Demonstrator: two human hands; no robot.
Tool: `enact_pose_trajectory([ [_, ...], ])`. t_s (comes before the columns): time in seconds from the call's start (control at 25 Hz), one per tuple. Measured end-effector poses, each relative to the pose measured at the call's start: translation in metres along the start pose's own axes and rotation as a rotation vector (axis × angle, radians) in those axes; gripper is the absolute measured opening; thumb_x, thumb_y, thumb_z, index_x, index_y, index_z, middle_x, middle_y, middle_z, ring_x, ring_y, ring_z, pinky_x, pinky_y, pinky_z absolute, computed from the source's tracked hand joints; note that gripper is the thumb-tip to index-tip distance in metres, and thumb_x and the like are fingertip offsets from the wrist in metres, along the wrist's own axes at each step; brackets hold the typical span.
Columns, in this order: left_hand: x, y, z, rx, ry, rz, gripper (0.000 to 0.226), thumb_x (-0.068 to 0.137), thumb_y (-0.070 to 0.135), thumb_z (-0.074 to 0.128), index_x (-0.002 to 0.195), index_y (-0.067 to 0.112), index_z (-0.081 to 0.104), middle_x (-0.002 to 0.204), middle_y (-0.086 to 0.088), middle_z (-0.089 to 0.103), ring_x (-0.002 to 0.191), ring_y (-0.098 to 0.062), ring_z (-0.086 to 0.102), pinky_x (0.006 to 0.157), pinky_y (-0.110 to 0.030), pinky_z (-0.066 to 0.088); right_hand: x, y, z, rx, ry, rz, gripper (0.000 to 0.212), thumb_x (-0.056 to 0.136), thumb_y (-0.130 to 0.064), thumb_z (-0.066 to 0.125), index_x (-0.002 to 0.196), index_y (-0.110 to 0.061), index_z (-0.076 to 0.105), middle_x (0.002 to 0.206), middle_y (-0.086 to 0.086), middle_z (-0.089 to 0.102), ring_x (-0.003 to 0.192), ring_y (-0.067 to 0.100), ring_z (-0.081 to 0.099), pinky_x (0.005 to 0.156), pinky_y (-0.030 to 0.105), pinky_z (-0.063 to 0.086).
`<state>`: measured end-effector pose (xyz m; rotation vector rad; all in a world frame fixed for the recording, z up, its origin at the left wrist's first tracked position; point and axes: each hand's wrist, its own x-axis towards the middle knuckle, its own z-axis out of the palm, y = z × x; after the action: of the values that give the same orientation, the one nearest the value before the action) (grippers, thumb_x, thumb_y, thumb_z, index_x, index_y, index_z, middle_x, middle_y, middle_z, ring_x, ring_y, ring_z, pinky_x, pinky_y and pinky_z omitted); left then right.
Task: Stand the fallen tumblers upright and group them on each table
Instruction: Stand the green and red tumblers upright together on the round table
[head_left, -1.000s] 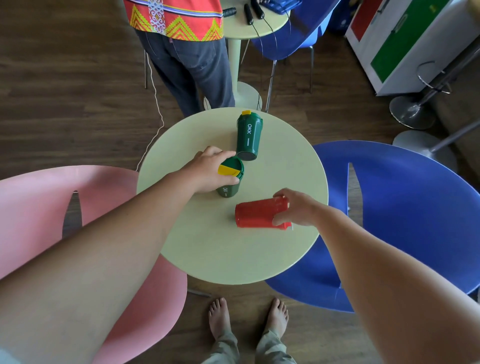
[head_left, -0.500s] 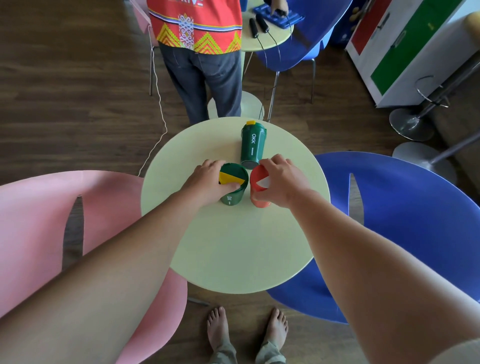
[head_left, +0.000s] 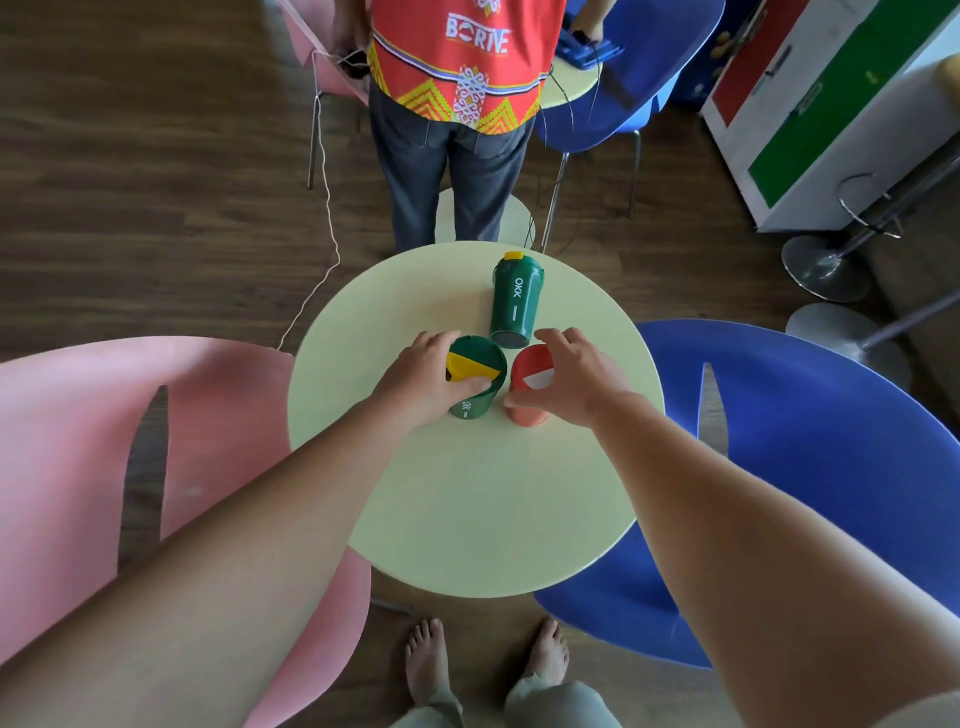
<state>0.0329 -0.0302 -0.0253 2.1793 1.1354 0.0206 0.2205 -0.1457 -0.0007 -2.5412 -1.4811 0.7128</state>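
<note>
Pink chair (head_left: 104, 441) plastic fills the left side, its seat tucked under the round pale-green surface (head_left: 467, 519). Next comes the left hand (head_left: 421, 379), curled over the rim of an upright green tumbler (head_left: 475, 384) with a yellow-and-green lid, thumb on the near side and fingers round the far side. Just beside it stands the red tumbler (head_left: 530, 387), also upright, with the right hand (head_left: 571, 376) cupped over its top, fingertips gripping the lid edge from both sides. Behind the pair, a second green tumbler (head_left: 514, 301) lies on its side, its base close to the two standing ones and its yellow cap pointing toward the far edge, where another person (head_left: 457, 104) stands. A blue chair (head_left: 805, 467) sits at the right.

These look like light, stiff plastic cups with smooth walls, so the fallen one will likely roll if nudged. Taking it round the middle of the body, then tipping it onto its base, seems safer than pinching the cap. The lid-edge holds on the upright two suit short slides only.
</note>
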Motion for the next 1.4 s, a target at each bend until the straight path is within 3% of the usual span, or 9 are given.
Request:
enact_pose_trajectory([
  [0.12,0.002,0.0,-0.001,-0.052,0.009,-0.003,0.083,0.083,0.055,0.075,0.153,0.025,0.043,0.15,-0.003,0.048,0.133,-0.025,0.054,0.096,-0.035,0.043,0.022,0.006,-0.024,0.132,0.045,0.003,0.095,0.075,-0.083,0.06,0.151,-0.029,0.045,0.142,0.005,0.057,0.127,0.028,0.057,0.099,0.044,0.05],
  [0.32,0.004,-0.009,0.003,-0.175,0.007,-0.05,0.084,0.078,0.051,0.082,0.15,0.024,0.047,0.143,-0.001,0.052,0.126,-0.02,0.058,0.105,-0.035,0.046,0.128,0.02,-0.065,0.126,0.02,0.035,0.1,0.074,-0.079,0.069,0.152,-0.021,0.046,0.147,0.012,0.058,0.132,0.033,0.056,0.103,0.042,0.049],
  [0.52,0.0,-0.014,0.016,-0.335,0.058,-0.071,0.086,0.069,0.057,0.078,0.147,0.032,0.049,0.133,0.009,0.056,0.11,-0.006,0.063,0.09,-0.021,0.047,0.231,0.017,-0.043,0.179,-0.175,0.203,0.124,0.048,-0.089,0.065,0.141,-0.007,0.052,0.131,0.016,0.063,0.103,0.037,0.069,0.085,0.05,0.063],
  [0.64,0.002,-0.017,0.017,-0.35,0.054,-0.07,0.094,0.063,0.068,0.074,0.146,0.032,0.049,0.133,0.011,0.057,0.111,-0.01,0.065,0.093,-0.03,0.054,0.248,0.01,-0.035,0.325,-0.182,0.279,0.097,0.062,-0.075,0.076,0.127,-0.006,0.057,0.114,0.015,0.067,0.077,0.034,0.075,0.068,0.045,0.067],
  [0.72,0.002,-0.018,0.017,-0.357,0.052,-0.073,0.097,0.061,0.071,0.072,0.147,0.032,0.049,0.134,0.011,0.057,0.111,-0.011,0.066,0.094,-0.033,0.054,0.253,0.008,-0.032,0.362,-0.175,0.275,0.081,0.069,-0.064,0.08,0.121,-0.006,0.06,0.103,0.012,0.067,0.072,0.03,0.074,0.063,0.042,0.067],
  [0.92,0.002,-0.018,0.016,-0.363,0.038,-0.08,0.095,0.063,0.065,0.076,0.148,0.031,0.049,0.136,0.01,0.056,0.112,-0.012,0.065,0.093,-0.029,0.054,0.237,-0.001,-0.047,0.311,-0.202,0.161,0.067,0.072,-0.057,0.079,0.117,-0.008,0.065,0.112,0.01,0.072,0.086,0.027,0.074,0.074,0.04,0.067],
  [1.08,0.002,-0.018,0.016,-0.386,0.03,-0.07,0.09,0.066,0.061,0.079,0.145,0.031,0.05,0.136,0.009,0.056,0.107,-0.005,0.065,0.083,-0.014,0.048,0.19,-0.009,-0.065,0.123,-0.15,-0.171,0.081,0.073,-0.055,0.082,0.145,-0.028,0.054,0.126,0.005,0.061,0.107,0.027,0.064,0.081,0.036,0.059],
  [1.2,0.003,-0.017,0.014,-0.384,0.026,-0.06,0.08,0.073,0.047,0.084,0.144,0.029,0.052,0.136,0.007,0.056,0.103,0.002,0.062,0.075,-0.003,0.043,0.161,-0.004,-0.057,0.034,-0.065,-0.336,0.09,0.071,-0.051,0.086,0.15,-0.029,0.049,0.137,0.007,0.056,0.12,0.029,0.057,0.093,0.038,0.052],
  [1.4,0.006,-0.015,0.011,-0.361,0.029,-0.06,0.075,0.076,0.042,0.088,0.142,0.031,0.054,0.135,0.008,0.056,0.1,0.004,0.061,0.077,-0.013,0.044,0.142,0.002,-0.051,-0.12,-0.083,-0.36,0.101,0.069,-0.058,0.088,0.155,-0.031,0.043,0.143,0.008,0.046,0.13,0.031,0.049,0.105,0.04,0.045],
])
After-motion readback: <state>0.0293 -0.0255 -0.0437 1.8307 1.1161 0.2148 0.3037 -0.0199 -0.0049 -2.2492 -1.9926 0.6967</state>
